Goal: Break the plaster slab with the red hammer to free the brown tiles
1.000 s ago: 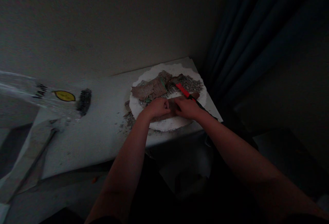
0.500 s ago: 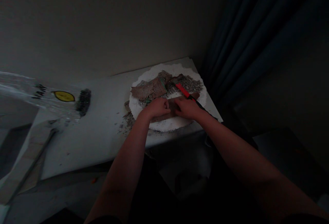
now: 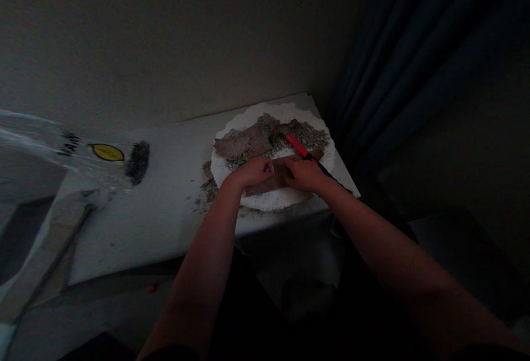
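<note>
A long, flat brown strip [image 3: 265,186] lies slantwise across a white, rough-edged round board [image 3: 269,202]. My left hand [image 3: 254,171] is closed at the strip's middle, thumb and fingers pinched together. Close to its right, my right hand [image 3: 304,175] bends its fingers down onto the same strip. What lies between the fingertips is partly hidden. Beyond the hands is a tool with a red and black handle [image 3: 297,144], partly covered by my right hand and forearm. A brown textured piece with green edges [image 3: 242,143] and a heap of grey rubble [image 3: 310,136] lie behind.
The board rests on a white table [image 3: 165,184] strewn with crumbs. Clear plastic wrap [image 3: 78,170] with a yellow label [image 3: 106,152] and a dark bristly block [image 3: 138,162] are at left. A dark curtain [image 3: 397,46] hangs at right; a wall [image 3: 186,41] stands behind.
The view has shifted slightly, so the table and board sit a little further right. Both hands stay at the brown strip, with almost no change in their grip.
</note>
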Available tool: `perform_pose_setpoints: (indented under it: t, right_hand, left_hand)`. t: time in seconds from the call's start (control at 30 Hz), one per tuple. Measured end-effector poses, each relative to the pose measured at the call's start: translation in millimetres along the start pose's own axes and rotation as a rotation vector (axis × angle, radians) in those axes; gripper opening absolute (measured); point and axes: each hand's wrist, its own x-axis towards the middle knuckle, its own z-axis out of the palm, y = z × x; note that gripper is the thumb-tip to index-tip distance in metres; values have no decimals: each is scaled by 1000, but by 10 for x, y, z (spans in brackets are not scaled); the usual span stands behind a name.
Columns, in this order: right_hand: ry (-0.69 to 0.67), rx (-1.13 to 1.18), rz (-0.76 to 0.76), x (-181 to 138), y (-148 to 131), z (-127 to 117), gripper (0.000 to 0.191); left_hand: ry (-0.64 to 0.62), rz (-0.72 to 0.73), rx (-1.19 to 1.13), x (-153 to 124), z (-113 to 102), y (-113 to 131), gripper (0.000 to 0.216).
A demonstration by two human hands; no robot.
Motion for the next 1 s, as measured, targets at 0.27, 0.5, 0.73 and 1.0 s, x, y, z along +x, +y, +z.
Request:
perform_pose_setpoints:
  t: [0.27, 0.5, 0.73, 1.0]
  right_hand:
    - [-33, 14, 26, -21, -39, -72, 40]
    - [-33, 10, 32, -11, -36, -61, 39]
    - [-28, 6, 26, -19, -34, -63, 42]
    - [2, 29, -3, -9, -1, -16, 40]
  left_hand:
    - [-38, -15, 43, 11, -59, 57, 17]
    - [-58, -13, 56, 24, -64, 44, 17]
    - [-79, 16, -2, 56, -78, 13, 15]
    - [-86, 0, -12, 36, -86, 32, 16]
